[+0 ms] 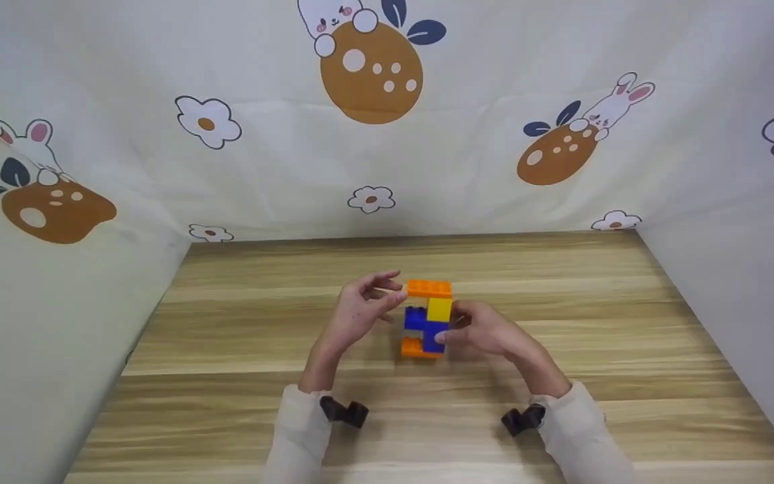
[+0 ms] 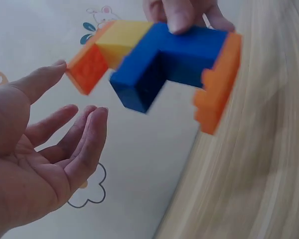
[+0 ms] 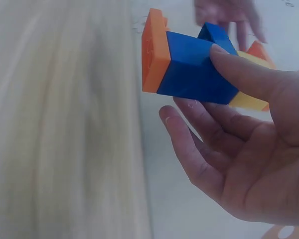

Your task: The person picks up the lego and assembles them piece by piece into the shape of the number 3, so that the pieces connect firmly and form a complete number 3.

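block stack: I see a small build of interlocking plastic bricks point(image 1: 427, 319), centre of the head frame, held up above the wooden tabletop point(image 1: 239, 336). Orange brick on top, yellow and blue in the middle, orange at the bottom.
right hand: my right hand point(image 1: 484, 331) grasps the stack from the lower right side. On the right wrist view the thumb point(image 3: 241, 72) presses on the blue brick point(image 3: 197, 67) and the fingers curl beneath it; orange end brick point(image 3: 155, 52) sticks out at the upper centre of that frame.
left hand: left hand point(image 1: 360, 310) sits just left of the stack, released, fingers spread and relaxed. On the left wrist view the thumb tip point(image 2: 50, 74) is right at the orange end brick point(image 2: 89, 67), upper left; touching or a hair apart, I cannot tell. The palm holds nothing.
stack vs hands: between both hands, carried by the right one only.
surroundings: printed cloth point(image 1: 158, 175) with rabbits and flowers walls in the table on three sides. Pale sleeves point(image 1: 299, 430) at the bottom of the frame.
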### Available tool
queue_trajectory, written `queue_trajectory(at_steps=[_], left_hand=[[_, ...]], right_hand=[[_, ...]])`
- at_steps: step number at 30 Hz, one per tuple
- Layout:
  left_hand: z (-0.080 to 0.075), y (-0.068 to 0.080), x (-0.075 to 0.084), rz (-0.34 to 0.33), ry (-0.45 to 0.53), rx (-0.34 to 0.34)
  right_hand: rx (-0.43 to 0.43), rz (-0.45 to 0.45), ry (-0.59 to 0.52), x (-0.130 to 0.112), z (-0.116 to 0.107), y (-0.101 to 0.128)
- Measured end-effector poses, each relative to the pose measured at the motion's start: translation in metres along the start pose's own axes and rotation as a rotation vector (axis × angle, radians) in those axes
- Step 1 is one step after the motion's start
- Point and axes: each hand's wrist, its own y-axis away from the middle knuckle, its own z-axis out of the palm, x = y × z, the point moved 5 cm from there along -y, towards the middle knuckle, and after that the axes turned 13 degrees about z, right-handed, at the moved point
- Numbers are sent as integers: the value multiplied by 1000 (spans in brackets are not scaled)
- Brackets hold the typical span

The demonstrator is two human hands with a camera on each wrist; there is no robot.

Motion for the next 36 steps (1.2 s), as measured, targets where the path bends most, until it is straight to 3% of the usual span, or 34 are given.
queue_trajectory(at_steps=[4, 13, 18, 28, 36], left_hand=[[0, 0, -4, 3, 35, 7], [18, -1, -9, -49, 78, -117], [20, 0, -11, -56, 81, -108], [22, -3, -17, -29, 45, -119], [19, -5, -27, -78, 28, -108]], right_hand=[[-4, 10, -48, -8, -9, 3], [-14, -3, -152, -18, -22, -2], [-13, 40, -220, -14, -20, -5], [37, 34, -320, -8, -20, -18], [70, 48, -410, -6, -13, -26]])
